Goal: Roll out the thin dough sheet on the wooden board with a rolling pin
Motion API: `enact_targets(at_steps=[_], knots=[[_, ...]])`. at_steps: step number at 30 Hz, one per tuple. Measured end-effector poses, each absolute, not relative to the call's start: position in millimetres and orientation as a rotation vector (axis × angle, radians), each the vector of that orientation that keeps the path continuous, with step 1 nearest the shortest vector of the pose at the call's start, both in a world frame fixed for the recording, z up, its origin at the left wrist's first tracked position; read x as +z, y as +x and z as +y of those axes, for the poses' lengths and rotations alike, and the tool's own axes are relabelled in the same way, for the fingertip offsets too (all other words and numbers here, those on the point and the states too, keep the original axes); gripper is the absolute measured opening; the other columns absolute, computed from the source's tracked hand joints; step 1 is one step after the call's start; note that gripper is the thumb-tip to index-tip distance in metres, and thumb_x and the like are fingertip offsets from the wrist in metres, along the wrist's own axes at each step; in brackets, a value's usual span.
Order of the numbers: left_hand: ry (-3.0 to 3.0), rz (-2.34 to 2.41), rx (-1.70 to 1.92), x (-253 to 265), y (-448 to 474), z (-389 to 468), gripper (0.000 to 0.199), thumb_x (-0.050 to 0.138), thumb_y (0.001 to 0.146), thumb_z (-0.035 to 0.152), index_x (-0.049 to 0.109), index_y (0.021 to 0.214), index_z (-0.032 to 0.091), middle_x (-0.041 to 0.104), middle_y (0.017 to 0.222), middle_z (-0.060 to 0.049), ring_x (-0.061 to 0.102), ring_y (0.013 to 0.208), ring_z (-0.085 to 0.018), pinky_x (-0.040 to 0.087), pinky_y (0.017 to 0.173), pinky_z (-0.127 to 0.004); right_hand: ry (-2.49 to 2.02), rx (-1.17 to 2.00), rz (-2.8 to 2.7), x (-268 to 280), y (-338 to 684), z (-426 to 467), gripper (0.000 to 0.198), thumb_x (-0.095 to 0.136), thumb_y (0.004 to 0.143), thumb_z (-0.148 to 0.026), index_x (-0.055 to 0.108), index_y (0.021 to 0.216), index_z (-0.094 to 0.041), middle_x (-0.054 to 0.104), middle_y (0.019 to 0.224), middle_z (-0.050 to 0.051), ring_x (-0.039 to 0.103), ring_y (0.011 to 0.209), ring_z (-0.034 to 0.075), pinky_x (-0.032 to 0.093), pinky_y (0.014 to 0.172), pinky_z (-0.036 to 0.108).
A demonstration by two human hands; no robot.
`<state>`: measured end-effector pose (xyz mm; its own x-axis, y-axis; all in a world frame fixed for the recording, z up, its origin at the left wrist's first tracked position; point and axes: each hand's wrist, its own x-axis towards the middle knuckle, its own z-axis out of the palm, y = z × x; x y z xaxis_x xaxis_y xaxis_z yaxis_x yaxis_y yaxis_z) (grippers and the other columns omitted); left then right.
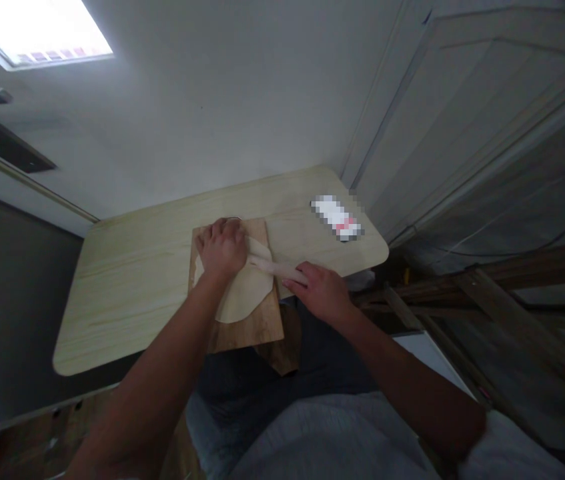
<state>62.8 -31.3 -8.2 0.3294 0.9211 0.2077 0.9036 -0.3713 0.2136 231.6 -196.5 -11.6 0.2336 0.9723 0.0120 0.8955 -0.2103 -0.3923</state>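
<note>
A flat sheet of pale dough [245, 297] lies on a wooden cutting board [247, 333], which sits on the light table. My left hand [223, 245] rests palm down over the far left part of the dough, its fingers slightly bent and apart. Closed around the near right end of a wooden rolling pin [282, 270] is my right hand [323, 290], just beyond the board's right edge. The pin slants across the dough, and its other end reaches close to my left palm. My left hand covers part of the dough.
The pale wood-grain table [127, 280] stands against a white door [222, 113]. A phone-like object [337, 217], blurred out, lies at the table's right end. Wooden beams [512, 293] stand at the right. A brown stool-like piece [282, 340] shows below the board.
</note>
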Motion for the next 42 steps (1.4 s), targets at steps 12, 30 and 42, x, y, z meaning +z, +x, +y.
enact_targets(at_steps=[12,30,42], knots=[[2.467,1.786,0.456,-10.4,97.0,4.4,0.043,0.037,0.096,0.038,0.06,0.13,0.028,0.055,0.143,-0.012,0.045,0.132,-0.037,0.026,0.11,-0.07,-2.232,0.305,-1.526,-16.4,256.8,-168.6,0.05,0.051,0.093,-0.069,0.068,0.102,-0.023,0.075,0.087,0.005,0.068,0.079,0.021,0.036,0.062,0.029],[2.399,1.721,0.742,-11.3,19.2,-55.0,0.045,0.035,0.101,0.045,0.056,0.134,0.024,0.061,0.139,-0.009,0.051,0.13,-0.028,0.036,0.112,-0.049,-2.087,0.376,-1.73,-16.7,260.2,-186.2,0.043,0.052,0.094,-0.062,0.06,0.084,-0.021,0.068,0.077,0.003,0.06,0.07,0.018,0.029,0.059,0.027],[2.695,1.486,0.312,-26.2,-8.1,-112.8,0.062,0.034,0.1,0.058,0.034,0.155,0.03,0.033,0.163,-0.005,0.025,0.152,-0.03,0.022,0.12,-0.062,-2.017,0.511,-1.513,-22.1,259.3,-193.0,0.045,0.052,0.092,-0.063,0.054,0.074,-0.022,0.052,0.06,-0.002,0.048,0.058,0.014,0.028,0.056,0.026]])
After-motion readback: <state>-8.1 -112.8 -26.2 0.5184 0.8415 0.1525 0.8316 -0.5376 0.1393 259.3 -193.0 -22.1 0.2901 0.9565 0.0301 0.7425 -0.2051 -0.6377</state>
